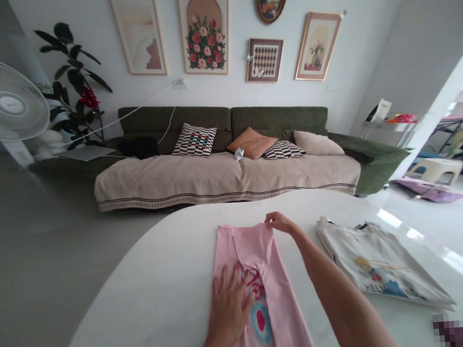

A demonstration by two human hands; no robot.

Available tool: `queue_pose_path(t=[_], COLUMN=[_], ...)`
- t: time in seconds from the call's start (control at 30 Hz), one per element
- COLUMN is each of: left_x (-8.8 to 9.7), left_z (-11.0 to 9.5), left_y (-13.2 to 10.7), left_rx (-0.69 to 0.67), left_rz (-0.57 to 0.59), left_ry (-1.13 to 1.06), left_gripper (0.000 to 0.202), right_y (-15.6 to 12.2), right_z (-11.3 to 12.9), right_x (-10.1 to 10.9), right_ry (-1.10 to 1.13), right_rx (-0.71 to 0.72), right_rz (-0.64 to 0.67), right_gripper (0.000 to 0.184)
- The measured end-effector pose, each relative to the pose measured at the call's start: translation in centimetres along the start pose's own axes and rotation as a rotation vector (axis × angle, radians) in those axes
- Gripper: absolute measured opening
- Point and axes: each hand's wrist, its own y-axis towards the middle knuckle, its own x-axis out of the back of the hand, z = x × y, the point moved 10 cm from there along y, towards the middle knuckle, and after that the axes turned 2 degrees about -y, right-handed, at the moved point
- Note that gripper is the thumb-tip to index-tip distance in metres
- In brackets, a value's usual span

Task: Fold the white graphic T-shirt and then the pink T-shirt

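A pink garment [285, 296] with a red and blue print lies on the white table [144, 285], its sides folded inward into a long strip. My left hand [230, 300] rests flat on the garment beside the print, fingers spread. At the garment's far right corner, my right hand [278, 222] pinches the edge of the cloth between thumb and fingers. To the right of my right forearm lies a folded light grey T-shirt [384, 263] with a cartoon print and lettering.
Beyond the table stands a green sofa [279, 120] with a beige cover and several cushions. A white fan [10, 101] is at the far left, near a dark-leaved plant [76, 78]. A white stool [435, 170] sits on the floor at right.
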Motion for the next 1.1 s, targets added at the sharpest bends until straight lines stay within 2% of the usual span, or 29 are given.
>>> queue_pose_path(t=[0.17, 0.33, 0.43, 0.5, 0.63, 0.7, 0.8, 0.87, 0.93, 1.03, 1.1], left_x=[0.0, -0.1, 0.0, 0.1, 0.3, 0.5, 0.5, 0.6, 0.7, 0.6, 0.4], left_z=[0.0, 0.0, 0.0, 0.0, -0.2, -0.3, -0.4, -0.3, -0.3, -0.3, -0.3], left_y=[-0.1, -0.1, -0.1, -0.2, -0.2, -0.2, -0.2, -0.1, -0.1, -0.2, -0.2], left_rx=[-0.009, -0.010, -0.009, -0.015, -0.021, -0.018, -0.011, -0.001, 0.004, -0.003, -0.011], left_rz=[-0.008, -0.006, -0.003, 0.010, 0.032, 0.033, 0.029, 0.018, 0.010, 0.009, 0.011], left_ry=[0.029, 0.024, 0.007, -0.005, -0.031, -0.043, -0.050, -0.049, -0.046, -0.035, -0.024], left_gripper=[0.048, 0.047, 0.048, 0.048, 0.048, 0.047, 0.048, 0.048, 0.048, 0.047, 0.047], right_y=[0.2, 0.1, -0.4, -1.3, -4.2, -5.7, -7.2, -7.7, -7.8, -7.8, -8.0], right_z=[0.1, 0.1, 0.0, -0.3, -1.0, -0.5, 1.5, 2.5, 2.7, 2.5, 3.3], right_x=[-0.8, -2.0, -2.0, -1.3, 0.4, -0.4, -3.6, -5.9, -7.5, -8.0, -7.2], right_ry=[-0.115, -0.196, -0.208, -0.210, -0.224, -0.235, -0.252, -0.270, -0.298, -0.324, -0.325], right_rx=[-0.014, -0.055, -0.076, -0.102, -0.187, -0.186, -0.114, -0.089, -0.123, -0.233, -0.288], right_rz=[0.059, 0.003, -0.088, -0.183, -0.387, -0.418, -0.368, -0.313, -0.232, -0.119, -0.146], right_gripper=[0.025, 0.027, 0.022, 0.020, 0.038, 0.045, 0.046, 0.055, 0.066, 0.069, 0.072])
